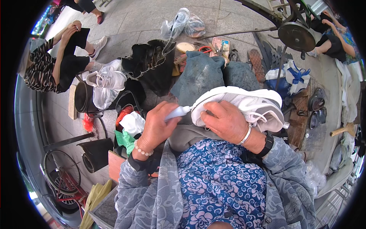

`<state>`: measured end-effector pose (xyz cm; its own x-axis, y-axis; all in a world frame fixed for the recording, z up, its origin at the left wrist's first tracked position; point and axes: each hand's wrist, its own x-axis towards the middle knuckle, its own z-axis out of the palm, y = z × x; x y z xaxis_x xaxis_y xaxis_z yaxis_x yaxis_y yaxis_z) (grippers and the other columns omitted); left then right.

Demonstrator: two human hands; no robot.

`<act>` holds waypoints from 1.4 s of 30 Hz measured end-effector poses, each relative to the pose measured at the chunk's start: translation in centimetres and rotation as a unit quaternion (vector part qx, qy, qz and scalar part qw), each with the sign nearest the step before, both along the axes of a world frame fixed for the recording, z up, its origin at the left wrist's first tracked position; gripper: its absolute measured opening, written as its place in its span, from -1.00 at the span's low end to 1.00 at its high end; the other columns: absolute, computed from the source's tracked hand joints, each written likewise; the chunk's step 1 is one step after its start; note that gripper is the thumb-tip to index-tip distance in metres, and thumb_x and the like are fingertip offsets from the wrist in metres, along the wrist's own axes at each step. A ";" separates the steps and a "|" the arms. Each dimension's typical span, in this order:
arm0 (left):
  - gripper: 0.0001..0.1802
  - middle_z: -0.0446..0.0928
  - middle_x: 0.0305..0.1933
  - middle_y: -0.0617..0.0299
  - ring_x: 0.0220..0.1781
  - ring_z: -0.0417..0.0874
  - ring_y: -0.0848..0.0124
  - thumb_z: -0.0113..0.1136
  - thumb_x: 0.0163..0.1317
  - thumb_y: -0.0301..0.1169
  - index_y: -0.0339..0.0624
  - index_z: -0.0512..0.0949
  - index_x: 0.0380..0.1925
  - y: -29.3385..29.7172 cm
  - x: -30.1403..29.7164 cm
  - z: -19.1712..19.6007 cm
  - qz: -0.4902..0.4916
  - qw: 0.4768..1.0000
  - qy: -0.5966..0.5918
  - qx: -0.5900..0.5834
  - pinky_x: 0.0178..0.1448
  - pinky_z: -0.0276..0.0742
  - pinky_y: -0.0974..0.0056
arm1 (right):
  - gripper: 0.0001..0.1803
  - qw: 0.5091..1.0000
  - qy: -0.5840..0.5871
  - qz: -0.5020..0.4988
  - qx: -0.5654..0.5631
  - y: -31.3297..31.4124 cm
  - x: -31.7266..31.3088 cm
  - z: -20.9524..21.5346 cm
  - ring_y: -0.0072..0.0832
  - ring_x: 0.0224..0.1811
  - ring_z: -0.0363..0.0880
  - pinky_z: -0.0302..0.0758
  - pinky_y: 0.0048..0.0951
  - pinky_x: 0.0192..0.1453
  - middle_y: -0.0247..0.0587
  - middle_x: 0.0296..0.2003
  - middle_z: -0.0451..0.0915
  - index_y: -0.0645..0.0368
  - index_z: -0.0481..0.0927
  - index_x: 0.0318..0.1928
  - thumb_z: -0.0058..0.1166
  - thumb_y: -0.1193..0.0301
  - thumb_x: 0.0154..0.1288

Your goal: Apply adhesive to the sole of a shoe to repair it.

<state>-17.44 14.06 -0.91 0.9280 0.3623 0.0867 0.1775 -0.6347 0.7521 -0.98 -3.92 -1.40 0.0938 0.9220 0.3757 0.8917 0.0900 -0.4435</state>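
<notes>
The left hand [158, 123] gripped one whitish plastic tube [177, 113]; the right hand [226, 121] clasped one white-and-grey mesh shoe [252, 104].

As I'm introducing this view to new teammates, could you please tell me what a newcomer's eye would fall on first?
Likely the white shoe near the centre, gripped by the right hand, with the left hand holding a pale tube beside its toe. Then the blue floral garment at lower middle and dark metal wheel at upper right.
</notes>
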 end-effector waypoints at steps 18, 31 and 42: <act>-0.63 0.53 -0.34 0.05 -0.39 0.61 0.05 0.30 -0.11 -0.62 -0.25 0.54 -0.20 -0.7 1.2 1.1 -0.016 0.996 -0.042 0.077 -0.37 0.52 0.16 | -0.72 1.000 0.014 0.013 0.006 -0.6 -0.1 -0.8 -0.39 -0.32 0.53 0.47 -0.37 -0.27 -0.33 -0.27 0.48 0.14 0.60 -0.18 0.16 0.47 0.01; -0.61 0.54 -0.33 0.01 -0.37 0.60 0.09 0.26 -0.16 -0.69 -0.31 0.56 -0.20 -0.1 3.0 1.4 -0.060 0.985 -0.068 0.148 -0.32 0.52 0.22 | -0.81 0.999 0.019 -0.008 0.038 -0.4 -0.4 -0.6 -0.40 -0.40 0.44 0.42 -0.39 -0.29 -0.33 -0.42 0.36 0.15 0.56 -0.31 0.08 0.44 -0.03; -0.56 0.49 -0.32 0.11 -0.33 0.55 0.10 0.26 -0.26 -0.61 -0.23 0.55 -0.22 0.3 4.7 1.8 -0.091 0.975 -0.064 0.192 -0.27 0.49 0.13 | -0.69 1.000 0.030 0.004 0.000 -0.6 -0.2 -0.4 -0.40 -0.38 0.47 0.45 -0.38 -0.27 -0.32 -0.36 0.42 0.18 0.59 -0.19 0.09 0.44 -0.05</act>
<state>-12.78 14.32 0.86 0.9465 0.1112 0.3029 -0.0438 -0.8857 0.4622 -1.14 -4.48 -1.80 0.1095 0.9226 0.3698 0.8630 0.0963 -0.4959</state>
